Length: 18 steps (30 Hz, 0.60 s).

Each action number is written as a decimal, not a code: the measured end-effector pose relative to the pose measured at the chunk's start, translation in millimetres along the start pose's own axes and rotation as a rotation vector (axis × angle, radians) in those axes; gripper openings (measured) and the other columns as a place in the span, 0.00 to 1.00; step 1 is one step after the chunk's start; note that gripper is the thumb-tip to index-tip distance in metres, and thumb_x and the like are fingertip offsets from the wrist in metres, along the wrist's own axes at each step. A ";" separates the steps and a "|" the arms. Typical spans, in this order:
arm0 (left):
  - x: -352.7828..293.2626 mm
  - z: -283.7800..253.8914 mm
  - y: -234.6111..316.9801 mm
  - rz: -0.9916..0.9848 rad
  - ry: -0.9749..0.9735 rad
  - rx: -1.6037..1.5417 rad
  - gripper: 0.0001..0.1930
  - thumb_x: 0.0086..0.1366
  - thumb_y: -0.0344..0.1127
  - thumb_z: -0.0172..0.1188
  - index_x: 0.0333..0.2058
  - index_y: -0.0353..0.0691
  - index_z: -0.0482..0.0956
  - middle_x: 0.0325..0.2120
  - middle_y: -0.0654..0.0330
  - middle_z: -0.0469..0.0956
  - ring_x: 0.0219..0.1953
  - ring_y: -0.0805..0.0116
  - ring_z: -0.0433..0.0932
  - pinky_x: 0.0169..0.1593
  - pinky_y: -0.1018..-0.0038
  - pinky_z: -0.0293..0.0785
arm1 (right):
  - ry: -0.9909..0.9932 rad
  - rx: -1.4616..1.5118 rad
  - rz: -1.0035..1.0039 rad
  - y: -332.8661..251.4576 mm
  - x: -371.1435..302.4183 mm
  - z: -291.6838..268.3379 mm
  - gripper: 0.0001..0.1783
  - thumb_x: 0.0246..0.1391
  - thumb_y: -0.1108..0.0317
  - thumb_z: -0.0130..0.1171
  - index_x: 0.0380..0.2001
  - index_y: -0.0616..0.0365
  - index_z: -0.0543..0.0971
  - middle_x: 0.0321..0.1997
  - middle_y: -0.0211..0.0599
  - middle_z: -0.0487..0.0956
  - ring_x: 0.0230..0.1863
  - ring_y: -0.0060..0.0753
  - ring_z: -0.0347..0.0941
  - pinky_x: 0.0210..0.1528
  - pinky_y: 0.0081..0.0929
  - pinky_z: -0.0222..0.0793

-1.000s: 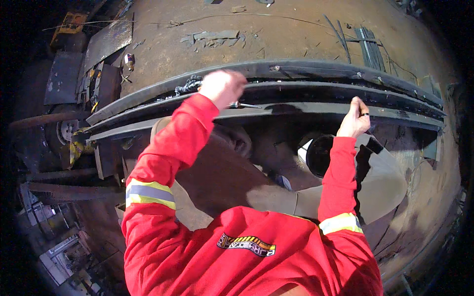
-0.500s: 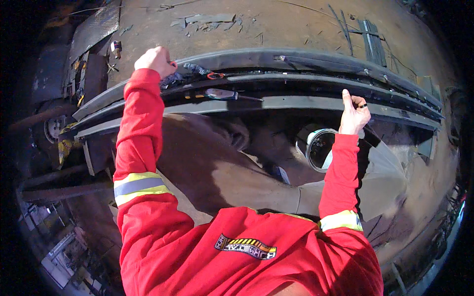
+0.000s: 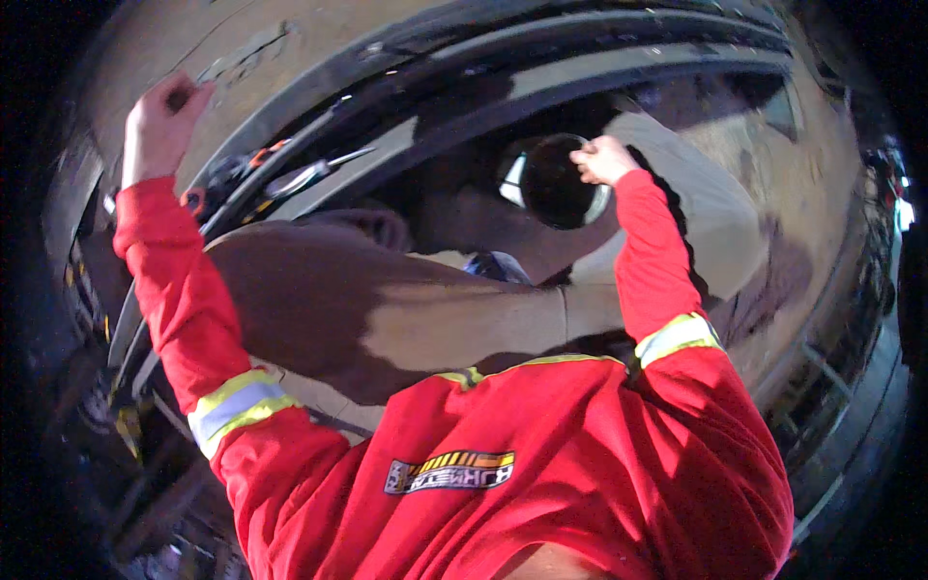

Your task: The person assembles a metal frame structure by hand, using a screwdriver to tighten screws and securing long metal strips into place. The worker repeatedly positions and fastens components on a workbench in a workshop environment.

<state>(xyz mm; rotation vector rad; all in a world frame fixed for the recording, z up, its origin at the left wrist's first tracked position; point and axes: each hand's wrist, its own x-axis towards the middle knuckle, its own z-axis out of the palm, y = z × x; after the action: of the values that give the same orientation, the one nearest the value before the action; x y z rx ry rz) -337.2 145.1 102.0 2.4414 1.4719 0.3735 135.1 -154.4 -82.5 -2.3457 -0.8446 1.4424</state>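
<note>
My left hand [image 3: 159,126] is raised at the upper left, beyond the ends of long grey metal bars [image 3: 551,75]. Its fingers are curled round; whatever they may hold is too dark to make out. My right hand [image 3: 606,159] is closed in a pinch at the right side of an open round bucket [image 3: 514,181]; anything between its fingertips is hidden. A screwdriver [image 3: 302,180] with a pale handle lies across the bars, its shaft pointing right. Beside it is a dark tool with orange-red parts [image 3: 267,153], blurred.
Brown-trousered legs [image 3: 464,319] stretch between my torso and the bars. Brownish ground [image 3: 822,174] spreads on the right. Dark metal pieces [image 3: 145,464] are at the lower left, and a long pale edge [image 3: 851,425] runs along the far right.
The view has turned, so the bars now slant upward to the right. My left hand has come away from the dark bundle near the bars; my right hand has moved from the bars to the bucket.
</note>
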 end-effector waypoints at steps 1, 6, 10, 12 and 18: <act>3.0 -0.2 10.7 0.049 -0.022 -0.025 0.14 0.59 0.42 0.62 0.27 0.34 0.75 0.16 0.63 0.69 0.22 0.78 0.65 0.29 0.77 0.64 | -0.076 -0.262 -0.005 18.3 10.7 4.7 0.14 0.50 0.62 0.57 0.28 0.65 0.79 0.26 0.47 0.80 0.26 0.40 0.78 0.32 0.35 0.73; 7.6 2.2 56.7 0.068 -0.151 -0.110 0.11 0.61 0.39 0.60 0.33 0.36 0.78 0.20 0.66 0.71 0.24 0.80 0.65 0.31 0.79 0.64 | 0.043 -0.839 -0.366 136.9 87.1 64.4 0.19 0.50 0.62 0.55 0.44 0.61 0.77 0.46 0.56 0.77 0.48 0.51 0.75 0.52 0.41 0.70; 1.9 7.6 28.5 0.015 -0.201 -0.274 0.08 0.63 0.34 0.56 0.37 0.37 0.79 0.23 0.68 0.73 0.25 0.80 0.66 0.32 0.81 0.64 | -0.003 -0.802 -0.112 117.9 89.6 105.9 0.23 0.55 0.59 0.50 0.53 0.54 0.73 0.58 0.44 0.72 0.61 0.42 0.66 0.63 0.37 0.60; -0.6 4.7 19.8 0.001 -0.188 -0.318 0.08 0.63 0.32 0.55 0.39 0.38 0.78 0.23 0.69 0.73 0.26 0.81 0.67 0.32 0.81 0.65 | 0.071 -0.794 -0.173 137.9 111.6 126.5 0.23 0.55 0.59 0.50 0.53 0.54 0.73 0.58 0.44 0.71 0.61 0.42 0.66 0.63 0.37 0.60; -9.9 7.3 21.9 -0.084 -0.256 -0.221 0.08 0.63 0.31 0.54 0.40 0.39 0.78 0.23 0.69 0.72 0.25 0.82 0.66 0.30 0.81 0.65 | 0.098 -0.711 -0.156 161.7 132.1 161.4 0.24 0.55 0.58 0.49 0.54 0.53 0.72 0.59 0.43 0.71 0.61 0.42 0.66 0.63 0.37 0.60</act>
<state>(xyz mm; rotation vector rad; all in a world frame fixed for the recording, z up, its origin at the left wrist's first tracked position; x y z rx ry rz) -321.1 125.8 102.1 2.1559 1.3418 0.1854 93.1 -216.8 -335.5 -2.7028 -1.6852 1.0592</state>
